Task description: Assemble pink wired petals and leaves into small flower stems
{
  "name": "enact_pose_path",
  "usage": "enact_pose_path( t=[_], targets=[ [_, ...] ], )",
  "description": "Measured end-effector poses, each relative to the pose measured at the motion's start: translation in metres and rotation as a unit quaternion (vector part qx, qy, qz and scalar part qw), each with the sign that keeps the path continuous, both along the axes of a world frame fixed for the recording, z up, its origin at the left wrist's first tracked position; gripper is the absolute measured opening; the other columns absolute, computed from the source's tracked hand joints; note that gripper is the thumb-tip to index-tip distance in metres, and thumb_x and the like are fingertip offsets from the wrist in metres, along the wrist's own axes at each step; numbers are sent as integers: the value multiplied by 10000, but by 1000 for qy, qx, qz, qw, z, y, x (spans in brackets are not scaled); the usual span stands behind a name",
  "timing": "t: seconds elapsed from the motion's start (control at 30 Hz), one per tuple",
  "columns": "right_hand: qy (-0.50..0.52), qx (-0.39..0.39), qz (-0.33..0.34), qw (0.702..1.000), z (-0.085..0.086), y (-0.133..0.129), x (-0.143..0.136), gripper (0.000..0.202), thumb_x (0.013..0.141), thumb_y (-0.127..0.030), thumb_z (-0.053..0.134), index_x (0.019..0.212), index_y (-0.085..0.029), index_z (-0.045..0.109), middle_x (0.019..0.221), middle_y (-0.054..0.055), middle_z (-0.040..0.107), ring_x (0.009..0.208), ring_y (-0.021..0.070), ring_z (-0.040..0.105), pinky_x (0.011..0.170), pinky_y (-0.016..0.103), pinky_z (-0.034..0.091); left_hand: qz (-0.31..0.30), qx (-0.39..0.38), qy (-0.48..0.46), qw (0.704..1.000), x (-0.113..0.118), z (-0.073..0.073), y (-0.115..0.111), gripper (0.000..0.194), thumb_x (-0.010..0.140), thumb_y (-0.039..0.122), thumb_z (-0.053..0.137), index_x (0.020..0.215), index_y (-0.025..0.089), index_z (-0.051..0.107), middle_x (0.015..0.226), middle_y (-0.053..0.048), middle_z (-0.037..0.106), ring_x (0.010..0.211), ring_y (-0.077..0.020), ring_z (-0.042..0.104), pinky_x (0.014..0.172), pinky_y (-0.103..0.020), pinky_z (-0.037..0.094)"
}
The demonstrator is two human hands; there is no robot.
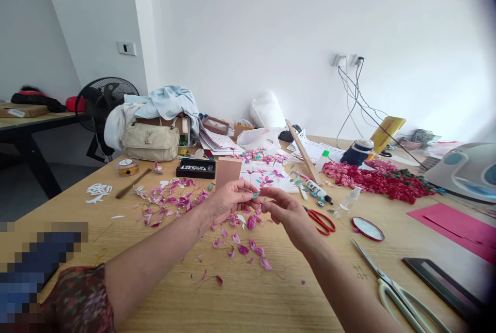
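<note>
Over the middle of the table (248, 302), in the head view, the left hand (232, 202) has its thumb and finger pinched together on a small teal piece (255, 195); the right hand (290, 213) has its fingers curled just beside it, and I cannot tell whether their tips hold anything fine. A piece that small probably calls for a light, steady pinch from the left, with the right fingertips making small moves and both wrists kept low. Working above bare wood rather than the loose pink petals (176, 201) would likely make a dropped bit easier to find. On the surface, those petals spread from below the hands toward the left edge, where white cutouts (98, 191) lie. Pink flowers (265, 180) rest on white paper beyond the hands, toward the far edge. Toward the right edge are red-handled scissors (332, 228), larger shears (382, 274) lying nearer, and a heap of red and pink strands (372, 178). A handbag (151, 141) stands by the far left corner, with a fan (108, 96) off the table behind. Cables hang from sockets (346, 60) on the pale wall (248, 38).
</note>
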State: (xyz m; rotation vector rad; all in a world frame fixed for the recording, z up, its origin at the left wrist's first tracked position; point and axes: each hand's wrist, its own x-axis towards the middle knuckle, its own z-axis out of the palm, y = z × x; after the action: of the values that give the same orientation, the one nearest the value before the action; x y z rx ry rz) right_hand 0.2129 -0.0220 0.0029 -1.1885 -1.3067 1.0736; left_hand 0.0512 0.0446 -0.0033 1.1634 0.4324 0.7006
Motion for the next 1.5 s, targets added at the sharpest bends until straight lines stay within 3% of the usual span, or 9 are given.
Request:
enact_pose_path(
  t=[0.1,0.27,0.43,0.63,0.77,0.97,1.23,1.5],
  targets=[
    [25,5,21,999,-4,5,-8,293,621,-356,692,823,-172,584,704,14,606,560,98,456,458,203,282,-5,1,-1,1000,0,1,-2,225,674,213,663,853,127,556,722,-28,618,624,-79,574,606,-192,400],
    [-13,-9,1,1000,-6,9,-5,276,621,-380,697,721,-155,570,535,-37,513,455,62,374,417,187,241,46,36,21,998,1,1,-3,234,650,239,674,802,133,531,712,-29,621,624,-85,569,615,-201,404],
    [17,-54,-4,998,-11,4,-10,324,638,-434,669,737,-150,550,544,-10,540,445,79,423,380,187,180,143,170,69,973,8,-6,0,130,690,207,577,720,161,460,661,8,585,582,-95,556,547,-201,396],
    [13,-15,-65,998,-8,7,-18,359,663,-511,619,659,-159,550,413,-86,296,382,53,204,387,210,125,173,305,153,924,13,-14,-2,47,701,146,491,709,174,454,591,30,529,556,-99,517,513,-194,359],
    [-33,15,-90,995,-4,11,-13,347,620,-508,636,636,-164,588,468,-49,393,417,69,259,395,217,175,154,284,145,935,13,-12,-4,62,686,159,526,692,163,464,611,25,513,573,-93,497,530,-194,371],
    [-62,26,-42,997,2,9,-7,284,639,-454,643,626,-171,622,576,-9,545,552,117,433,518,230,322,112,221,124,961,9,-6,-4,114,693,216,561,769,143,518,672,2,549,618,-114,554,584,-230,424],
    [-21,0,-49,999,-6,10,-10,287,581,-445,683,645,-170,628,589,4,583,548,124,461,524,236,337,150,284,135,937,14,-15,-2,56,706,187,525,748,161,497,650,12,557,635,-119,570,578,-218,418],
    [-61,7,-41,997,-3,14,-7,246,582,-414,652,653,-181,621,539,-15,551,521,123,439,512,242,317,99,161,102,977,10,-1,-7,170,638,207,620,700,148,473,614,30,521,583,-95,541,544,-205,402]
  ],
)
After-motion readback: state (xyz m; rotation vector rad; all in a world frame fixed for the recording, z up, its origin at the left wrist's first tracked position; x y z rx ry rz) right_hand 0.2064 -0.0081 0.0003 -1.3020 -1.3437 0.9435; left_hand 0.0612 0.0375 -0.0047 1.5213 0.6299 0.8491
